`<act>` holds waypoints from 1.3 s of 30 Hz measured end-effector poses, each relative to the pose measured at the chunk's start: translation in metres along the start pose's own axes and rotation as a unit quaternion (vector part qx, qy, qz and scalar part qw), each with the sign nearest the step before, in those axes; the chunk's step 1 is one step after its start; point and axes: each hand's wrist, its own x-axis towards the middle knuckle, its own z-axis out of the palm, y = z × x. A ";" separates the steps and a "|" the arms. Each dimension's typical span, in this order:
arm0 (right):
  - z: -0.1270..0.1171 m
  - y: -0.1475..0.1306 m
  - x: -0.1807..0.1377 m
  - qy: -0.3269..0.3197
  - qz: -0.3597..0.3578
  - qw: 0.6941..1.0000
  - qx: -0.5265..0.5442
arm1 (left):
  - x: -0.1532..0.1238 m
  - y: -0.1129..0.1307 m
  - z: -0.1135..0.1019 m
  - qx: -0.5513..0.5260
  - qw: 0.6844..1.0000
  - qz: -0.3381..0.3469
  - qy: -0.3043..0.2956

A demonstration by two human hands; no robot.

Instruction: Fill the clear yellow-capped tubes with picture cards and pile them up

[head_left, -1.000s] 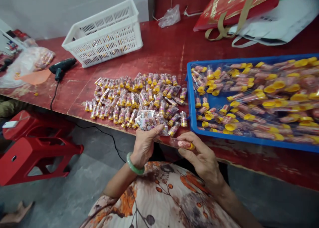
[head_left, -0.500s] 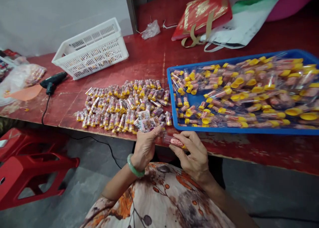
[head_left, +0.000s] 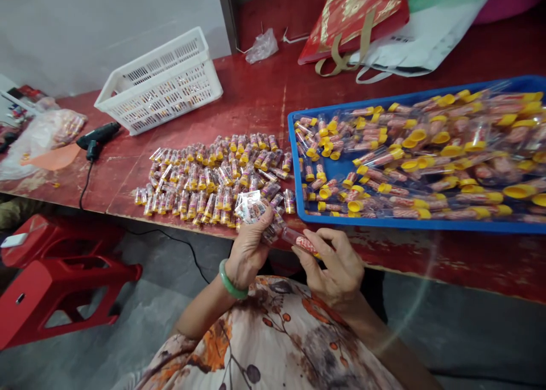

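Note:
My left hand (head_left: 248, 254), with a green bangle at the wrist, is closed on a fanned bunch of small printed plastic sleeves (head_left: 251, 203). In the fingers of my right hand (head_left: 336, 268) is a clear tube (head_left: 292, 235) with pink-and-white contents and a yellow end. The tube's clear end points left and lies close to the sleeves; whether it touches one I cannot tell. Many sleeved tubes (head_left: 200, 177) with yellow ends lie in rows on the table behind my left hand. A blue tray (head_left: 409, 226) at right holds many unsleeved tubes.
The red table (head_left: 256, 103) carries a white slatted basket (head_left: 170, 97) and a dark heat gun (head_left: 99, 139) with a hanging cord. Plastic bags (head_left: 40, 145) lie at left, carrier bags (head_left: 354, 23) at the back. Red stools (head_left: 55, 299) stand below left.
The view has shifted slightly. My right hand has moved a little right and down with the tube. The sleeves in my left hand have changed angle.

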 end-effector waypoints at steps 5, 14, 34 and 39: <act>0.005 0.000 0.004 0.008 -0.011 0.999 -0.032 | -0.001 -0.004 -0.001 0.002 1.000 0.010 -0.019; 0.009 0.001 0.001 -0.015 -0.047 0.995 -0.092 | 0.001 -0.006 -0.005 0.025 0.999 0.030 -0.010; 0.022 -0.002 -0.006 0.011 -0.127 0.983 -0.130 | -0.012 -0.006 -0.013 0.126 0.989 0.071 -0.032; 0.007 0.000 0.009 -0.110 -0.024 0.988 0.109 | -0.009 0.004 -0.014 0.101 0.990 0.078 -0.052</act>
